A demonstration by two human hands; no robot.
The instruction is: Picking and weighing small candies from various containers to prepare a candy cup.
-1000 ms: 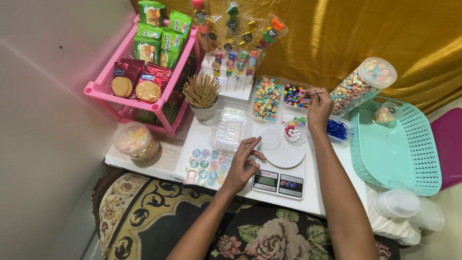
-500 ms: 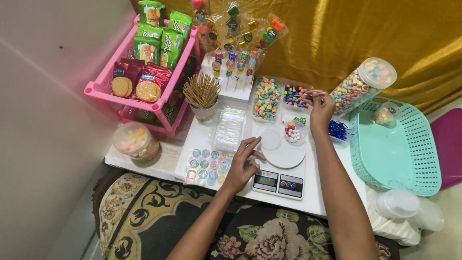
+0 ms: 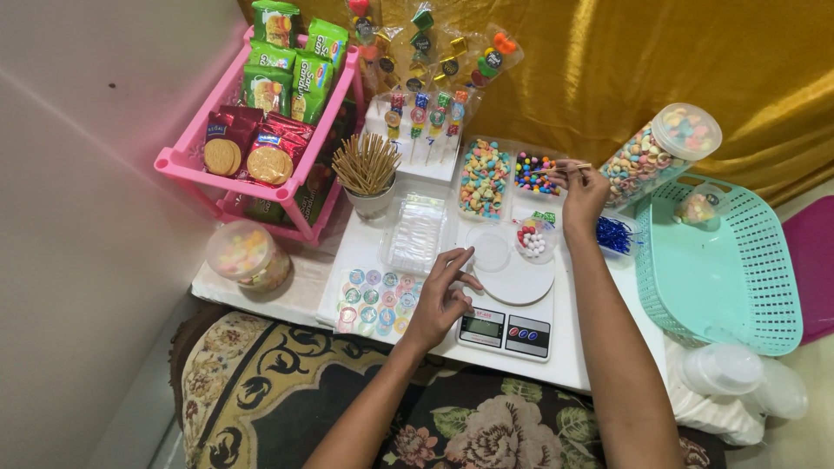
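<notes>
Left hand on desk, grip released, fingers spread, fingertips at sheet of round pastel stickers just left of kitchen scale. Right hand raised over tray of coloured beads, grip pinching thin stick. Small clear cup of red and white balls below right hand. Pink rack at back left: green packets on top, red biscuit packs below. Teal basket at right.

Glossy gold satin cloth is draping at 12 o'clock; matt pink plastic rack; shiny foil snack packs; wooden sticks; smooth white scale; matt teal plastic basket; woven floral rug.
</notes>
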